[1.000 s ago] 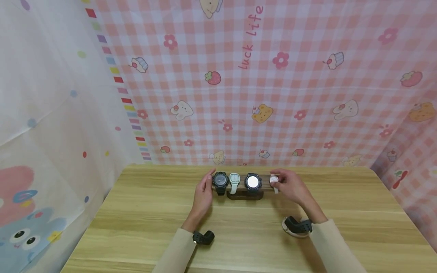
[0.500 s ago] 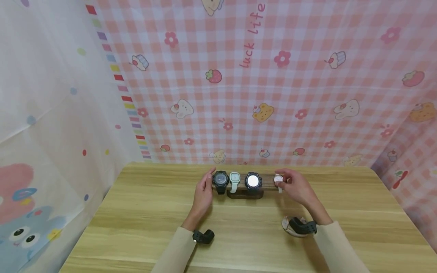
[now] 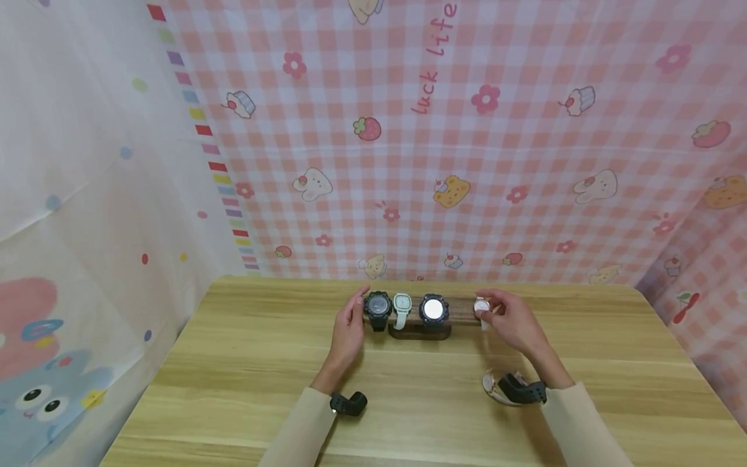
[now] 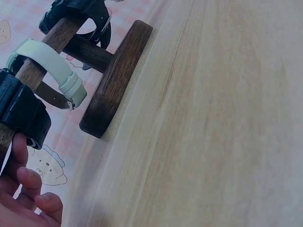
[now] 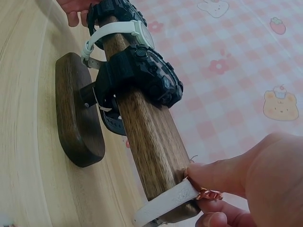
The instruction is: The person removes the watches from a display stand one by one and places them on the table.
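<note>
A dark wooden watch stand (image 3: 461, 311) carries several watches on its crossbar. My left hand (image 3: 348, 327) grips the bar's left end, beside a black watch (image 3: 377, 305); in the left wrist view its fingers (image 4: 29, 178) curl near that watch. Further right sit a mint-green watch (image 3: 402, 303) and a second black watch (image 5: 137, 73), whose face glows white in the head view. At the right end, my right hand (image 3: 512, 321) pinches a small white-strapped watch (image 5: 168, 203) between thumb and fingers. Its strap runs round the bar close to the tip, and the fingers hide most of its face.
Another watch (image 3: 489, 384) with a pale strap lies on the wooden table (image 3: 420, 415), partly covered by the black device on my right wrist. The stand's foot (image 4: 116, 80) rests near the table's back edge. A pink checked cloth (image 3: 350, 162) hangs behind.
My right hand has slid right along the bar with the white-strapped watch, from beyond the glowing watch to near the bar's end. The left hand stays at the left end.
</note>
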`<state>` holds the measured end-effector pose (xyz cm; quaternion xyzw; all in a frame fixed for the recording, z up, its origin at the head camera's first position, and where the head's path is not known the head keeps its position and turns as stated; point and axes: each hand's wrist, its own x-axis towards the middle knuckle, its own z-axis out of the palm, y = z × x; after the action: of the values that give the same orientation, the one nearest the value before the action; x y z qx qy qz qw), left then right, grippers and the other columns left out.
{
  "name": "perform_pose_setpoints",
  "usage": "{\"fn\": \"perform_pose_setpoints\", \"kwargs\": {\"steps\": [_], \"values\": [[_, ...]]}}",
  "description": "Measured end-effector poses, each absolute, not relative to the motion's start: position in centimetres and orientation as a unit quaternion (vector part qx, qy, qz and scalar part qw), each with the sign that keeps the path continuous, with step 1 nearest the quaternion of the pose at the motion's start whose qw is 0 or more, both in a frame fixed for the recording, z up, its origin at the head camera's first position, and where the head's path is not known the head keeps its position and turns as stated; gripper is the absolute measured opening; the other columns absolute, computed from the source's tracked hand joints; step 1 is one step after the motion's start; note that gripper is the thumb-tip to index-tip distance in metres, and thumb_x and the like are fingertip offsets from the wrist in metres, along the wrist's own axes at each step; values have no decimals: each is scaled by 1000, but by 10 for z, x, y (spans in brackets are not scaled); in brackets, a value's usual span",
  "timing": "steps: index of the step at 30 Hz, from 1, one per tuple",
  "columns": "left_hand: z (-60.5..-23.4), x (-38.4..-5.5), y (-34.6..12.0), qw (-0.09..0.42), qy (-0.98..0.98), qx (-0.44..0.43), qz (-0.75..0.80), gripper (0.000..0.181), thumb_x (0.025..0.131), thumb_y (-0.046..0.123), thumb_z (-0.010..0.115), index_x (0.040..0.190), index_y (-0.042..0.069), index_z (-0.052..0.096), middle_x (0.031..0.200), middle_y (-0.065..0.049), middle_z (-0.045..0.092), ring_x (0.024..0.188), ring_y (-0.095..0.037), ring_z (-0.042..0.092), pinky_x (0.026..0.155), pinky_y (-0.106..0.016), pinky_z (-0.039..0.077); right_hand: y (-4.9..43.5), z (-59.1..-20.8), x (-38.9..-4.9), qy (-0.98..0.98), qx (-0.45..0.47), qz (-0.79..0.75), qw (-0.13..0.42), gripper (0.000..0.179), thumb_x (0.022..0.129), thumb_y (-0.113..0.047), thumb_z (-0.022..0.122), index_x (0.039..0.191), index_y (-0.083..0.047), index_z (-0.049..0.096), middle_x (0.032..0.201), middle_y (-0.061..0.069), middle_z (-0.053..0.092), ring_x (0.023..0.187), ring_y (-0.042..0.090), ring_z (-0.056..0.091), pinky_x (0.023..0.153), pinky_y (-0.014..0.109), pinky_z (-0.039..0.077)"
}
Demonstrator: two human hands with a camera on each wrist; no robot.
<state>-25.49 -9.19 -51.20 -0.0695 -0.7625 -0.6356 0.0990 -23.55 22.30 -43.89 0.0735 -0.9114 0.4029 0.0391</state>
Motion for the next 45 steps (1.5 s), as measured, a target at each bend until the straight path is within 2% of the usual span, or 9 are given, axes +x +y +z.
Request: {"fn": "perform_pose_setpoints", "kwargs": {"steps": [5, 10, 12, 15, 21, 26, 33, 41, 45], "values": [[-489, -242, -90, 90, -769, -69, -629, 40, 110, 19, 34, 146, 7, 49, 152, -10, 46, 119, -21, 51, 107, -45, 38, 227, -440, -235, -912, 64, 404, 45, 38, 90, -5, 68, 127, 3, 62, 89, 11, 62, 70, 17, 51, 54, 26, 41], [-478, -235, -90, 85, -769, -71, -630, 40, 110, 18, 34, 145, 8, 49, 151, -11, 47, 82, -20, 52, 98, -42, 43, 229, -441, -234, -907, 63, 413, 46, 38, 90, -5, 67, 127, 4, 62, 89, 12, 62, 67, 15, 50, 52, 25, 40], [-477, -234, -90, 86, -768, -72, -631, 40, 110, 17, 34, 145, 8, 49, 151, -11, 47, 82, -22, 52, 98, -43, 43, 230, -442, -233, -907, 61, 415, 47, 38, 91, -4, 67, 127, 4, 62, 89, 12, 62, 67, 15, 49, 52, 25, 40], [-478, -235, -90, 86, -767, -73, -632, 40, 110, 18, 34, 145, 8, 49, 152, -10, 46, 106, -20, 54, 104, -44, 40, 231, -442, -232, -907, 57, 415, 49, 38, 91, -4, 67, 127, 4, 62, 91, 12, 62, 68, 16, 50, 52, 25, 39], [-479, -235, -90, 81, -765, -70, -635, 40, 110, 18, 34, 146, 11, 49, 150, -10, 47, 94, -26, 56, 102, -46, 42, 234, -441, -230, -908, 58, 411, 56, 37, 92, -4, 66, 128, 5, 61, 94, 14, 64, 71, 17, 50, 53, 25, 40], [-501, -248, -90, 103, -761, -71, -637, 41, 110, 23, 34, 145, 9, 50, 152, -10, 46, 135, -27, 46, 115, -45, 31, 236, -441, -228, -907, 61, 411, 59, 38, 92, -4, 65, 128, 6, 60, 94, 15, 64, 68, 15, 51, 52, 25, 41], [-481, -236, -88, 95, -766, -72, -631, 40, 109, 14, 34, 145, 4, 49, 151, -15, 46, 109, -36, 54, 106, -47, 39, 238, -437, -224, -911, 63, 404, 63, 38, 92, -5, 66, 128, 6, 61, 93, 14, 64, 67, 14, 51, 51, 25, 41], [-502, -249, -90, 95, -763, -70, -635, 41, 110, 19, 33, 146, 7, 47, 153, -11, 44, 128, -29, 49, 113, -48, 34, 241, -432, -217, -911, 66, 403, 59, 37, 93, -5, 65, 129, 5, 60, 93, 14, 64, 68, 16, 52, 51, 25, 43], [-514, -256, -91, 100, -763, -63, -636, 41, 110, 27, 34, 146, 13, 49, 149, -6, 50, 99, -23, 57, 102, -41, 44, 242, -432, -214, -911, 73, 400, 63, 37, 93, -5, 66, 128, 6, 60, 92, 13, 64, 69, 16, 53, 52, 25, 43]]}}
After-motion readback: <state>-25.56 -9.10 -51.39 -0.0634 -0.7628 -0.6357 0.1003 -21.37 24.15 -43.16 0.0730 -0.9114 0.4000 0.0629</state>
